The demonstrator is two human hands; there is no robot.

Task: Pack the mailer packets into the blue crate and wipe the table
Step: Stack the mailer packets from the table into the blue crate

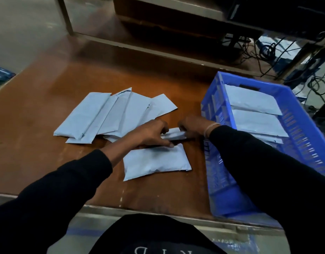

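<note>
While several mailer packets already lie stacked inside the blue crate (304,125) at the table's right edge, the packing looks roughly half done: a fanned pile of packets (110,114) waits on the brown table (39,134) to the left, well apart from the crate, and wiping has not begun, with no cloth in view. Beyond the table stands a low shelf frame (158,43), with tangled cables (268,50) on the floor behind the crate. Nearer the person, one flat packet (156,161) lies alone. Between the hands is a folded packet (173,134): the left hand (150,132) pinches its left end with fingers curled, and the right hand (192,126) grips the other end, just beside the crate wall.
</note>
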